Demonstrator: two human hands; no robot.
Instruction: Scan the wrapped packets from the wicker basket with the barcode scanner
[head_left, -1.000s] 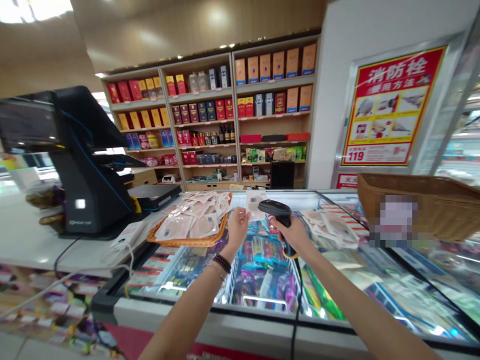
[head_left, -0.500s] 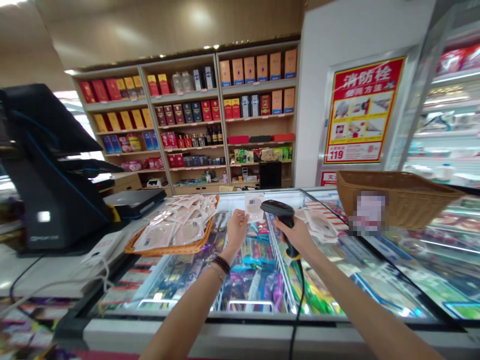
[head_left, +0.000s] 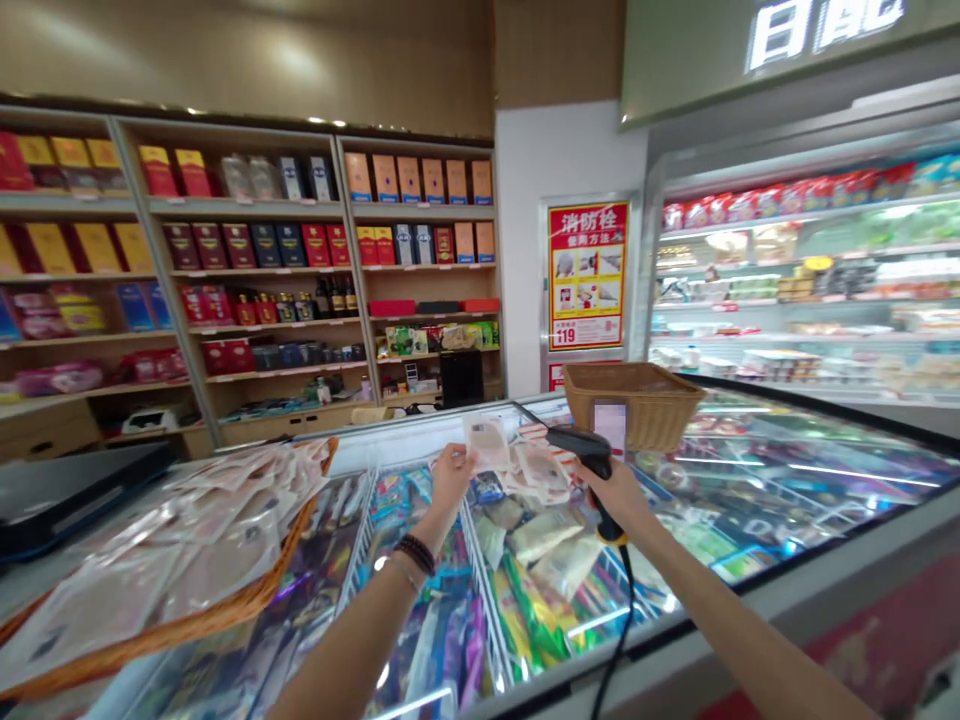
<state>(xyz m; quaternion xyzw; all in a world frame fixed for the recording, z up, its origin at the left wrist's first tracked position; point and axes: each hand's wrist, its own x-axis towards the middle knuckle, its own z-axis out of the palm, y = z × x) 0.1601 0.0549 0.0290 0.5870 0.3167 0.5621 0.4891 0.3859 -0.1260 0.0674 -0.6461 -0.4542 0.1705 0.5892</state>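
Note:
My left hand [head_left: 451, 474] pinches the lower left edge of a flat clear packet [head_left: 487, 442], held up over the glass-topped freezer. Wrapped around the handle of a black barcode scanner [head_left: 589, 450] is my right hand [head_left: 613, 492]; its head points left toward the packet, with a gap between them. A cable hangs from the handle. Several similar packets [head_left: 541, 474] lie on the freezer glass behind and beside the scanner. On the left, an orange-rimmed wicker tray [head_left: 247, 604] is heaped with more flat packets [head_left: 217, 530]. What is inside the packets is too blurred to tell.
A brown wicker basket [head_left: 651, 402] stands on the freezer's far right part. Bagged frozen goods show through the freezer glass [head_left: 525, 580]. A black device [head_left: 82, 500] sits at the left. Shelves of boxes [head_left: 262, 245] and a lit chiller [head_left: 810, 290] stand behind.
The camera view has swung to the right, so the tray looks nearer and the chiller shows more. My left hand has carried the packet right, toward the loose packets; the scanner stays in my right hand.

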